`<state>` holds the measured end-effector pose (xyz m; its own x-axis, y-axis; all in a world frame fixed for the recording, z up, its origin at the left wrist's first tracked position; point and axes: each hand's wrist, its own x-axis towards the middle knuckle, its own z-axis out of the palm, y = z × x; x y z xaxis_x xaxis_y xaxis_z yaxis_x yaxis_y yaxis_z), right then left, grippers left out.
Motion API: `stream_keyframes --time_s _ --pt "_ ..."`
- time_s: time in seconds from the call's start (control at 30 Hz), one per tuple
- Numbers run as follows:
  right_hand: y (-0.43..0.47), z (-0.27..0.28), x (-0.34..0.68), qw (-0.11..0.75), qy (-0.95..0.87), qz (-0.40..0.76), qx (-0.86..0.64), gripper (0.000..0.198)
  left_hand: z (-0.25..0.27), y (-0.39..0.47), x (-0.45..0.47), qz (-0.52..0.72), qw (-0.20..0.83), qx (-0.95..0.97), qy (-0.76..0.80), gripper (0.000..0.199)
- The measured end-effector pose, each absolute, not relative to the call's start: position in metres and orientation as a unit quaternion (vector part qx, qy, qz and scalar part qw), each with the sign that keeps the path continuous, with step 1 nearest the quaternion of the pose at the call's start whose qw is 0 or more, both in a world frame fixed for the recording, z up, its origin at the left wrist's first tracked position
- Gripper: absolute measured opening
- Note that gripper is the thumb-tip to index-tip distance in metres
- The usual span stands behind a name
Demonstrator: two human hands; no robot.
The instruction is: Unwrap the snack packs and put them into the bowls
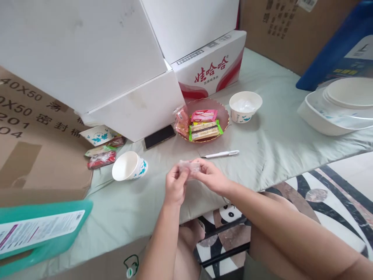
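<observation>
Between my two hands, low over the near side of the table, is a small crinkled packet of translucent, pale pinkish plastic (189, 166); I cannot make out what is inside. My left hand (175, 186) grips its left side, thumb pressed on top. Pinching the right side is my right hand (212, 177). Just beyond lies a white pen-like tool (223, 154) with a thin dark tip. Behind it, a pink glass bowl (225, 116) with a gold rim carries several wrapped snacks, including a green-edged wafer packet (204, 131) and a pink packet (204, 115).
A white paper bowl (246, 105) with clear plastic inside stands right of the glass bowl. Another paper bowl (125, 166) lies tipped at left, near snack packets (101, 159). A black phone (159, 136) rests against white boxes (136, 101). Stacked white containers (320, 120) are far right.
</observation>
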<state>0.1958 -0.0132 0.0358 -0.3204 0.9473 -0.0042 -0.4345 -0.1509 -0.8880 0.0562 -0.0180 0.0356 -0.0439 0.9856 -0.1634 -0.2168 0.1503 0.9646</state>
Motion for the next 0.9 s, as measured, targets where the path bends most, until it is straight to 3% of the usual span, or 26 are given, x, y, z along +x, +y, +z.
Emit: stream_keyframes --time_s 0.13,0.23,0.3,0.37,0.47,0.57,0.67,0.77,0.9 --pt "0.005 0.031 0.200 0.541 -0.339 0.673 -0.374 0.019 0.050 0.009 0.058 0.571 0.430 0.447 0.538 0.031" --pt "0.011 0.029 0.204 0.537 -0.317 0.667 -0.407 0.014 0.087 0.050 0.080 0.526 0.181 0.655 0.511 0.009" --pt "0.011 0.029 0.204 0.524 -0.349 0.671 -0.392 0.014 0.117 0.084 0.113 0.525 0.041 0.733 0.430 0.011" --pt "0.009 0.030 0.202 0.509 -0.387 0.660 -0.394 0.015 0.139 0.116 0.160 0.488 -0.026 0.792 0.367 0.015" --pt "0.011 0.033 0.201 0.494 -0.446 0.614 -0.424 0.018 0.148 0.152 0.236 0.336 -0.022 0.881 0.333 0.025" --pt "0.017 0.036 0.204 0.493 -0.496 0.564 -0.439 0.016 0.137 0.173 0.298 0.092 0.017 0.928 0.361 0.032" --pt "0.021 0.040 0.210 0.491 -0.505 0.553 -0.445 0.016 0.125 0.189 0.331 -0.089 0.077 0.925 0.361 0.020" --pt "0.020 0.046 0.216 0.492 -0.497 0.560 -0.445 0.020 0.120 0.207 0.342 -0.219 0.172 0.886 0.371 0.017" --pt "0.019 0.052 0.223 0.484 -0.524 0.556 -0.426 0.018 0.113 0.222 0.350 -0.301 0.249 0.833 0.392 0.035"
